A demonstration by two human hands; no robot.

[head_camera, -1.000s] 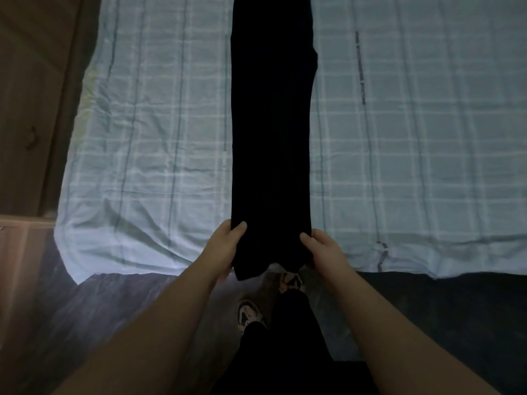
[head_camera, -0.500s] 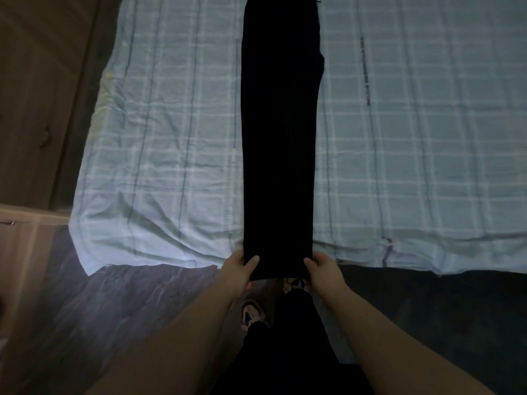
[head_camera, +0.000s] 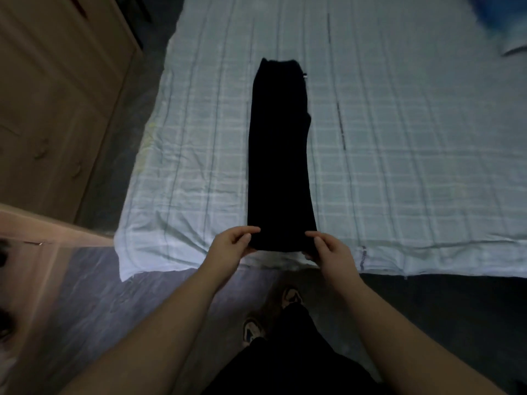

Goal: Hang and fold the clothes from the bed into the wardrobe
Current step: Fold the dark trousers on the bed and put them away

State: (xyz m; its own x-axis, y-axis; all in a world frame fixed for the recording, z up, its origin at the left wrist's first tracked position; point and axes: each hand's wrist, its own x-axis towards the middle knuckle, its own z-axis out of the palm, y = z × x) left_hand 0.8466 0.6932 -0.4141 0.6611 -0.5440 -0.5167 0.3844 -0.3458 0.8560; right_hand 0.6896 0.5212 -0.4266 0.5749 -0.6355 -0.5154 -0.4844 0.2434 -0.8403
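Dim light falls on a bed (head_camera: 399, 166) covered by a pale checked sheet, with a wooden wardrobe (head_camera: 57, 95) standing off its left side and a grey floor (head_camera: 128, 295) below its near edge. On the sheet lies a pair of black trousers (head_camera: 279, 155), folded into one long narrow strip. Its long axis runs straight from the bed's near edge toward the far side; the narrower end points away from the person and the slightly wider end points toward them. The left hand (head_camera: 231, 248) pinches the strip's near left corner between thumb and curled fingers, and the right hand (head_camera: 330, 250) pinches the near right corner the same way, both right at the bed's near edge. A blurred blue item (head_camera: 507, 21) shows at the bed's far right corner. Two shoes (head_camera: 253, 330) stand on the floor below the hands.
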